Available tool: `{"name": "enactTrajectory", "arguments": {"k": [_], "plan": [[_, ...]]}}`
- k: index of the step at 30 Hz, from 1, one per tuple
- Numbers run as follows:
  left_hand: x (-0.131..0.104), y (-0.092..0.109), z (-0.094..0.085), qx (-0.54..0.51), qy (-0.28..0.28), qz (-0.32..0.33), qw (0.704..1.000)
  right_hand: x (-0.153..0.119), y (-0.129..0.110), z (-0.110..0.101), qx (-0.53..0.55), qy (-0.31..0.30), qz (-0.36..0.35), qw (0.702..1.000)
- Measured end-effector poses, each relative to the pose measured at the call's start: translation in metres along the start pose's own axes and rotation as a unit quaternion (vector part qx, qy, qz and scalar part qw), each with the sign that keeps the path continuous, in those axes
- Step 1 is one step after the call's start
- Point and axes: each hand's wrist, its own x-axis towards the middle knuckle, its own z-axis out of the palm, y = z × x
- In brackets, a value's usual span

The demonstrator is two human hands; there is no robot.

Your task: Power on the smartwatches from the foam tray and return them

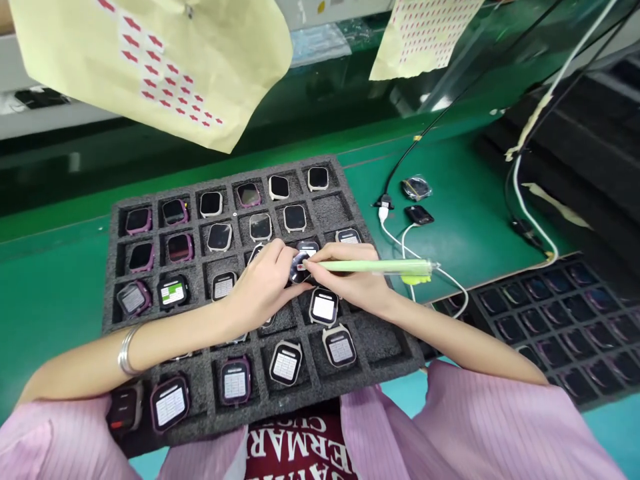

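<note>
A smartwatch case (297,275) with a dark glossy screen and no strap is held in my left hand (267,277), above a grey foam tray (227,393). Closed round a light green pen (370,266), my right hand (353,273) meets the same watch. The pen's tip end is hidden among the fingers, and a yellow-green charm (416,279) hangs near its other end. Watch cases in purple, beige and black frames fill many tray compartments around both hands. One lit watch (324,306) lies just below my right hand; others have dark screens.
Yellow sheets of red arrow stickers (165,73) hang over the back of the green bench (360,193). To the right lie white cables (400,243), a small black watch (419,214) and a wrapped round item (416,188). Another tray of dark watches (555,313) sits lower right.
</note>
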Motion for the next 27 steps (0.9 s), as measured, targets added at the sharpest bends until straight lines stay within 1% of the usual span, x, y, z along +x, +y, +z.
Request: {"name": "enactTrajectory", "arguments": {"k": [3, 11, 14, 18, 20, 23, 27], "plan": [[0.0006, 0.0004, 0.0003, 0.004, -0.009, -0.002, 1.000, 0.0004, 0.0012, 0.0009, 0.010, -0.017, 0.002, 1.000], [0.0010, -0.0010, 0.0010, 0.000, -0.010, 0.004, 1.000, -0.0007, 0.0002, 0.0003, -0.016, -0.029, 0.000, 0.999], [0.0012, -0.0006, 0.0014, -0.005, -0.011, -0.001, 1.000, -0.0011, -0.0009, -0.0005, -0.028, -0.022, 0.006, 0.999], [0.0014, 0.0003, 0.0011, -0.009, -0.013, -0.004, 1.000, -0.0016, 0.0004, -0.0007, -0.014, -0.029, -0.004, 0.999], [0.0013, 0.0004, 0.0008, -0.010, -0.013, -0.006, 1.000, -0.0019, 0.0020, -0.0004, -0.010, -0.018, -0.006, 1.000], [0.0013, 0.0005, 0.0004, -0.017, -0.017, -0.007, 1.000, -0.0021, 0.0035, -0.0001, -0.015, -0.004, 0.004, 1.000], [0.0012, 0.0006, 0.0007, -0.022, -0.020, -0.011, 0.999, -0.0017, 0.0018, -0.0005, -0.020, -0.004, 0.010, 1.000]]}}
